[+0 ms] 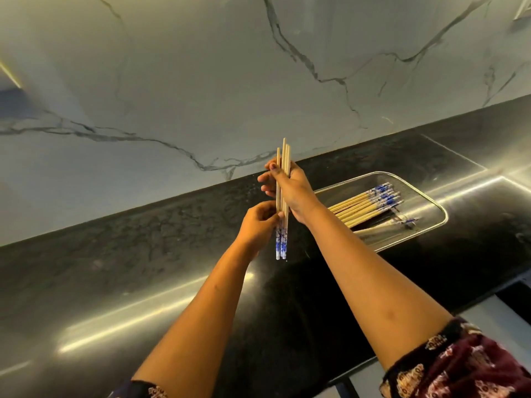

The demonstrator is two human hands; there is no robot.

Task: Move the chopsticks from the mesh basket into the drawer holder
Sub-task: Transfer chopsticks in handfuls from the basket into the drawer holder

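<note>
Head view. Chopstick bundle [284, 156] upright at frame centre, above the dark tabletop [143, 254]. Left hand [260, 224] pinching it low, just above the blue-patterned ends; right hand [291, 191] curled round it higher up. Both hands clamped on the bundle. Remaining chopsticks [365, 203] lying in the mesh basket [422, 202], right of centre. Drawer holder out of view. Likely light, stiff, smooth, prone to fanning out; best gripped mid-length, all together.

Your way along the black counter [143, 239] lies open, marble wall [201, 81] close behind it, mesh basket [425, 193] at your right
</note>
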